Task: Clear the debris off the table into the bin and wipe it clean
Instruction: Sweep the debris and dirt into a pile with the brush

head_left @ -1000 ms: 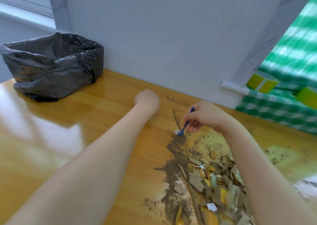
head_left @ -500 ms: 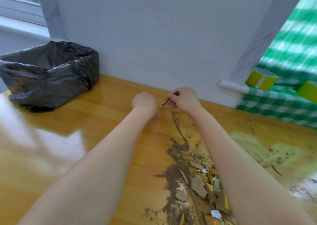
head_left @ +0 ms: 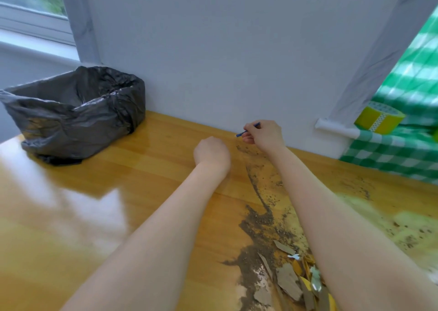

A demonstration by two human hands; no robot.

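My right grip (head_left: 266,135) pinches a thin blue stick (head_left: 248,130) between thumb and fingertips. The other fingers are curled under, and the stick's pale tip points left, towards the bin. It hangs just above the desk (head_left: 94,216), close to the wall at the far edge. My left grip (head_left: 212,152) is curled into a loose fist just beside it and nearer to me. From behind I see nothing in it, and I can't tell whether it rests on the wood.

I judge this step to be carrying the stick to the bin (head_left: 75,111), which is lined with a black bag and sits at the far left corner of the desk, well apart from both grips. To do it well I should keep the pinch firm, since the stick is light and could slip or roll. I should pass it over my left fist rather than around it, and let go only once the tip is above the bag's open mouth — not at the crumpled rim.

The debris (head_left: 279,275) is not yet cleared — soil, dry leaves and scraps of paper lie near me under my right forearm, with a thin trail of grit running up towards the wall.

Both forearms reach forward, nearly parallel. The right one stretches further, its wrist bent slightly left.
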